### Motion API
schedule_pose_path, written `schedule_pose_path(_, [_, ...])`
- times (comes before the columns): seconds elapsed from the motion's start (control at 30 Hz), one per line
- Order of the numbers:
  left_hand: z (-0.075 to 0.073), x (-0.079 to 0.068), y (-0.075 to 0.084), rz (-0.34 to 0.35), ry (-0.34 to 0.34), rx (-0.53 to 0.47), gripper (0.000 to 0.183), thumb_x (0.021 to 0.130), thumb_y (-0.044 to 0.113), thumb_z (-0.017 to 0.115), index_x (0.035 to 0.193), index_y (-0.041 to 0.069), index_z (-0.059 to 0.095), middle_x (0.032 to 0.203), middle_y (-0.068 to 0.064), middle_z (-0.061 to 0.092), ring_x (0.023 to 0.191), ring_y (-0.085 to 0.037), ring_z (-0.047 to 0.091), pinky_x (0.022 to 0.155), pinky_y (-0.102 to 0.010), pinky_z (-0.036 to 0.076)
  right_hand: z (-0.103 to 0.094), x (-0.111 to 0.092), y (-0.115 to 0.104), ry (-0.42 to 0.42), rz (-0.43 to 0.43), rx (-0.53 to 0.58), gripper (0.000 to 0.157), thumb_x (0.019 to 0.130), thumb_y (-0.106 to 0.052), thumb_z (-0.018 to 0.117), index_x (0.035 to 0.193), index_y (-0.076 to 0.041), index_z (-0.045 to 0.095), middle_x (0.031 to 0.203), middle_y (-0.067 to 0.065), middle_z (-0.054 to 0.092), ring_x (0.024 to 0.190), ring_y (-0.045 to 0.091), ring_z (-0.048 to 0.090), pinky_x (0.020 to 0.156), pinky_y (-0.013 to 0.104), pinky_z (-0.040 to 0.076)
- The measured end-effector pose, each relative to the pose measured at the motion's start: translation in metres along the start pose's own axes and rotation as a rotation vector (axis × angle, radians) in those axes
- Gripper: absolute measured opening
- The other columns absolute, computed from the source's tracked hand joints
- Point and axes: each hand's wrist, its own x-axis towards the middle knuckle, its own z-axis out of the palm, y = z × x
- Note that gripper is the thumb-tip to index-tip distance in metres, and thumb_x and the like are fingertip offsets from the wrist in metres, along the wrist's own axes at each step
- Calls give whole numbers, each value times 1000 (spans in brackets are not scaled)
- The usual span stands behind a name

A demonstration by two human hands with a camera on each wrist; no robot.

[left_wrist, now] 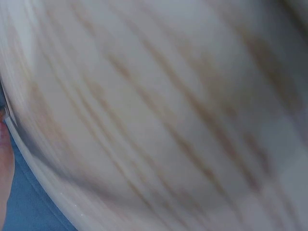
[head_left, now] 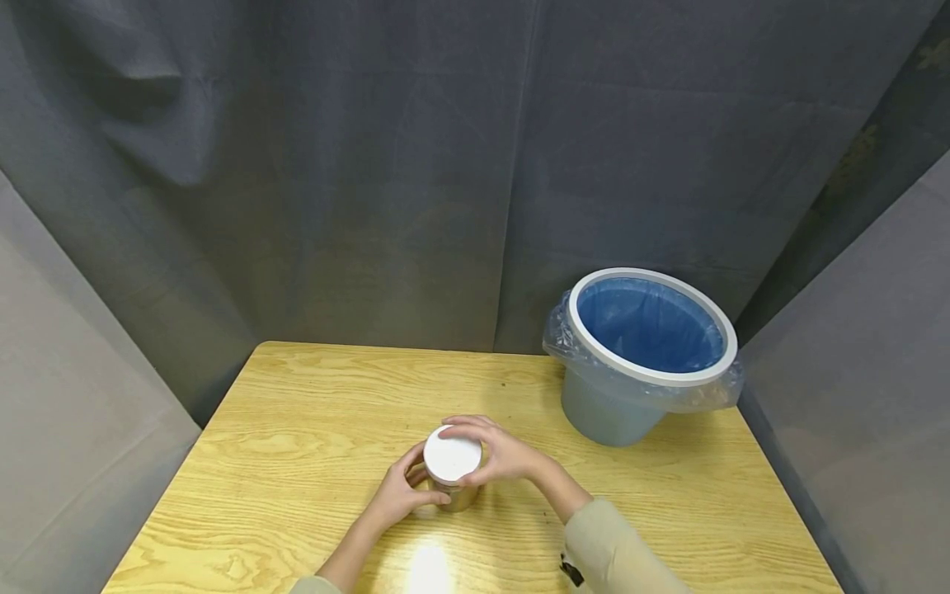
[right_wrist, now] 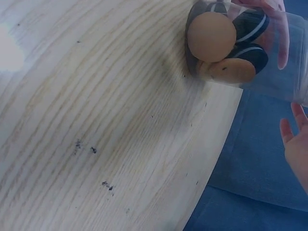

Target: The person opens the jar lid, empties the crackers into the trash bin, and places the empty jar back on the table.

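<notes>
A clear jar [head_left: 458, 498] with a white lid [head_left: 451, 456] stands upright on the table. In the right wrist view the jar [right_wrist: 281, 57] shows round tan cookies [right_wrist: 211, 36] and dark sandwich cookies with white filling [right_wrist: 250, 55] at its bottom. My left hand [head_left: 399, 492] holds the jar's body from the left, thumb across the near side. From the right, my right hand [head_left: 505, 454] grips the lid, its fingers over the far rim and thumb at the near rim. The left wrist view is mostly blurred tabletop, with part of a hand [left_wrist: 5, 168] at its left edge.
A light blue-grey bin [head_left: 609, 408] with a white rim ring and a clear bag liner [head_left: 693, 398] stands at the table's back right. Grey curtains [head_left: 371, 181] hang behind the wooden table [head_left: 297, 429]. Small dark specks [right_wrist: 93, 150] lie on the tabletop.
</notes>
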Motion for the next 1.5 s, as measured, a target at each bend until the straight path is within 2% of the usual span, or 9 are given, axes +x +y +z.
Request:
schedule_pose_path(0.43, [0,1,-1,8,20,16,85,70,10,79,140,7,31,136,-16,39,125,-40,35,106,-47,33,-10,5,1,-75,-45,-44,67,70,-32,74,130,-14,50,140,9,40,128,29,34,103,56,28])
schedule_pose_path(0.6, [1,2,-2,27,20,18,85,70,11,78,140,6,31,136,-17,39,125,-40,35,105,-48,33,-11,5,-1,-89,-32,-35,67,71,-33,74,131,-14,49,142,8,39,129,29,33,103,56,28])
schedule_pose_path(1.0, [1,1,-1,4,23,1,87,69,9,79,141,9,31,136,-15,39,125,-38,36,106,-47,33,-11,4,-5,-100,-14,-2,67,73,-29,73,133,-12,47,145,10,33,131,32,30,102,58,30])
schedule_pose_path(1.2, [1,1,0,-4,22,-12,88,69,9,79,141,8,30,137,-16,37,125,-37,36,107,-46,32,-5,3,-9,-45,17,12,71,71,-29,76,133,-13,46,145,14,31,129,36,30,100,59,33])
schedule_pose_path(1.47, [2,2,0,4,34,-7,87,68,6,79,140,5,31,136,-18,38,125,-37,36,106,-45,33,7,-1,-19,108,78,-88,72,69,-39,77,132,-17,48,141,9,37,126,31,36,99,59,30])
schedule_pose_path(1.5, [1,3,-4,9,39,-4,87,68,7,79,140,7,32,136,-17,38,125,-36,37,106,-42,33,9,-1,-20,130,87,-100,72,69,-39,77,132,-17,48,141,9,38,126,30,36,99,60,29])
